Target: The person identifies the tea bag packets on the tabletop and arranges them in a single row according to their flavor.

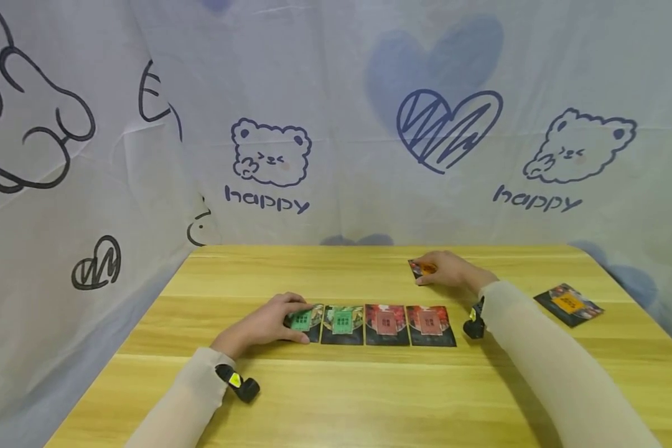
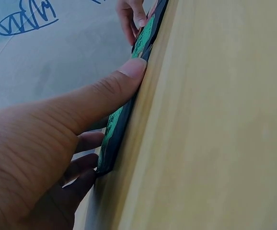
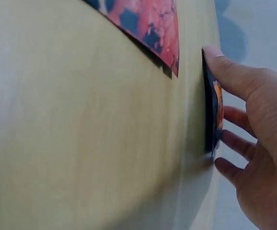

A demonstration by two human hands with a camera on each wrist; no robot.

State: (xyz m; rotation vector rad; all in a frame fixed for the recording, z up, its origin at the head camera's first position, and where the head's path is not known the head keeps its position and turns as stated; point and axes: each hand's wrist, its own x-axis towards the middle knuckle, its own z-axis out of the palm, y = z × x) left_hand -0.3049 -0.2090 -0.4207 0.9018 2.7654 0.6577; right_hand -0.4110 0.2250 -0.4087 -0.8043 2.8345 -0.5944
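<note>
My left hand (image 1: 271, 318) is at the left end of a row of cards on the table. Its thumb and fingers span the leftmost card with a green panel (image 1: 302, 321), gripping it at the edges and hiding part of it. Beside that lies a second green-panelled card (image 1: 342, 325), then a red card (image 1: 387, 325) and another red card (image 1: 431, 326). Behind the row, my right hand (image 1: 450, 271) holds a dark card with an orange panel (image 3: 218, 108) by its edges, thumb at one end and fingers along the other side.
Another orange-panelled card (image 1: 569, 304) lies askew at the right of the wooden table (image 1: 358, 392). White cloth (image 1: 336, 81) printed with bears and hearts hangs behind the table and on its left. Each wrist wears a small black camera (image 1: 238, 383).
</note>
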